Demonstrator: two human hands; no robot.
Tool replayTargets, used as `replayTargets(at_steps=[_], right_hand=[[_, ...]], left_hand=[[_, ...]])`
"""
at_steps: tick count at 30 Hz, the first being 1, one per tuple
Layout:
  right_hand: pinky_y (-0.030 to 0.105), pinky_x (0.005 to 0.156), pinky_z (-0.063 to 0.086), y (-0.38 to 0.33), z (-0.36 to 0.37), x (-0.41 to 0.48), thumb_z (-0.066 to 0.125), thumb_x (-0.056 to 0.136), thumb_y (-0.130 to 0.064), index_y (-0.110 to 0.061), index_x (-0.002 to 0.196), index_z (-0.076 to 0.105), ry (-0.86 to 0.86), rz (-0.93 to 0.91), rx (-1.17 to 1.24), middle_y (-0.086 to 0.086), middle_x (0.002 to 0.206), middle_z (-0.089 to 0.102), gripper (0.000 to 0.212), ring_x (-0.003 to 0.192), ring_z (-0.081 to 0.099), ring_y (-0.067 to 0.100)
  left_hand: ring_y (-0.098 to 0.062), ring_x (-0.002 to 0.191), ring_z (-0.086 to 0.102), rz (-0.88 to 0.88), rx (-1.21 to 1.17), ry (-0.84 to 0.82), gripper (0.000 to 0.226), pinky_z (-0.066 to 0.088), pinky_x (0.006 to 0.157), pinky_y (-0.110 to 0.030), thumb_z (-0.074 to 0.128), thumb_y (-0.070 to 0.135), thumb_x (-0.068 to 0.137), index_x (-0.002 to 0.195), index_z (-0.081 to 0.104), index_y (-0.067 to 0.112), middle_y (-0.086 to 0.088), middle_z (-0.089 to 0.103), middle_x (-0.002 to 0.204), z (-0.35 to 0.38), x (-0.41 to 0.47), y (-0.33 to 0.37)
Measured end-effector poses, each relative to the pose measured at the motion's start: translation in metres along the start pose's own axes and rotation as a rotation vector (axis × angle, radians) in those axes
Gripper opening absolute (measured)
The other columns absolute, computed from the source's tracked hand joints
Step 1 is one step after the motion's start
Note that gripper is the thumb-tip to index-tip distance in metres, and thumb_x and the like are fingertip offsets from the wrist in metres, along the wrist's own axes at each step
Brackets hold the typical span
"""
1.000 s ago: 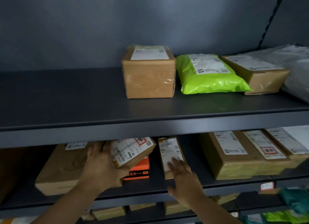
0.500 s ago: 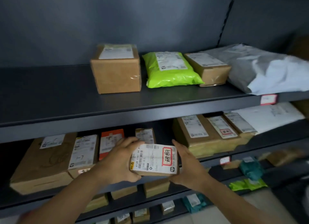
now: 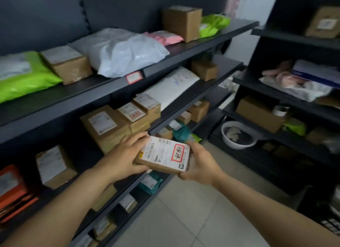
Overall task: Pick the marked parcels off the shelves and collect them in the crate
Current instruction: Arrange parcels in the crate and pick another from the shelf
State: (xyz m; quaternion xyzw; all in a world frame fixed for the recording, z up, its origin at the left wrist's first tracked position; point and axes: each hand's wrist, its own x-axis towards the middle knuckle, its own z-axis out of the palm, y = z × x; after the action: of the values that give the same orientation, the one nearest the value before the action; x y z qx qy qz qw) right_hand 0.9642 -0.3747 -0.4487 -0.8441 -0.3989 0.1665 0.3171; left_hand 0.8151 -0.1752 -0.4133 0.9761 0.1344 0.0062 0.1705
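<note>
A small flat brown parcel point(image 3: 163, 155) is held between both grips, clear of the shelves point(image 3: 114, 92) and above the tiled floor point(image 3: 184, 210). Its white label is turned upward, and a red-framed handwritten mark point(image 3: 177, 152) is seen at the end nearer the right grip. The left grip point(image 3: 127, 154) is closed round the parcel's left end, with fingers curled over the far edge. The right grip point(image 3: 200, 165) is cupped round the right end, mostly from below. The parcel's long axis is thus laid from one grip to the other, roughly level. Neither grip is nearer to it than the other; the load is shared, and it is judged light enough to be passed to one grip alone.

No crate can be made out in this view, so the direction of the drop-off cannot be told. Only a round white basin point(image 3: 237, 136) is seen beyond the right grip, low on the facing rack, and it is not taken for the crate. The step in hand is judged to be the carry to the crate. Just beyond the left grip, a box with a similar red-framed mark point(image 3: 135, 116) sits on the shelf and is likely to be wanted next.
</note>
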Motion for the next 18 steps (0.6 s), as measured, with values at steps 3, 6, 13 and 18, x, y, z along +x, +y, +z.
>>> replayTargets(at_steps=[3, 6, 13, 18], right_hand=[[0.026, 0.088, 0.051, 0.048, -0.046, -0.045, 0.083, 0.05, -0.038, -0.026, 0.122, 0.045, 0.131, 0.151, 0.14, -0.01, 0.111, 0.054, 0.082, 0.1, 0.055, 0.005], [0.019, 0.085, 0.049, 0.093, -0.095, -0.095, 0.085, 0.053, -0.029, -0.031, 0.117, 0.04, 0.222, 0.201, 0.238, -0.012, 0.113, 0.05, 0.078, 0.101, 0.054, 0.004], [0.019, 0.095, 0.043, 0.223, -0.206, -0.223, 0.086, 0.06, -0.032, -0.03, 0.133, 0.034, 0.264, 0.329, 0.246, -0.013, 0.12, 0.036, 0.09, 0.11, 0.044, 0.0], [0.017, 0.089, 0.038, 0.309, -0.268, -0.301, 0.072, 0.079, -0.045, -0.027, 0.133, 0.044, 0.325, 0.498, 0.199, -0.009, 0.121, 0.045, 0.064, 0.103, 0.048, 0.002]], left_hand=[[-0.007, 0.135, 0.022, -0.003, -0.24, 0.029, 0.083, 0.02, 0.114, -0.029, 0.061, 0.052, 0.081, 0.149, 0.019, 0.028, 0.017, 0.019, 0.148, 0.021, 0.034, 0.069], [-0.015, 0.125, 0.043, -0.141, -0.484, 0.024, 0.072, 0.036, 0.107, -0.04, 0.052, 0.057, 0.083, 0.143, 0.03, 0.023, 0.006, 0.042, 0.138, 0.051, 0.066, 0.152], [-0.016, 0.094, 0.066, -0.131, -0.807, -0.22, 0.042, 0.058, 0.078, -0.042, 0.064, 0.032, 0.087, 0.125, 0.05, 0.022, 0.001, 0.066, 0.11, 0.124, 0.122, 0.361], [-0.007, 0.102, 0.061, 0.108, -0.694, -0.38, 0.056, 0.053, 0.076, -0.024, 0.067, 0.031, 0.085, 0.134, 0.042, 0.028, 0.007, 0.062, 0.119, 0.178, 0.148, 0.498]])
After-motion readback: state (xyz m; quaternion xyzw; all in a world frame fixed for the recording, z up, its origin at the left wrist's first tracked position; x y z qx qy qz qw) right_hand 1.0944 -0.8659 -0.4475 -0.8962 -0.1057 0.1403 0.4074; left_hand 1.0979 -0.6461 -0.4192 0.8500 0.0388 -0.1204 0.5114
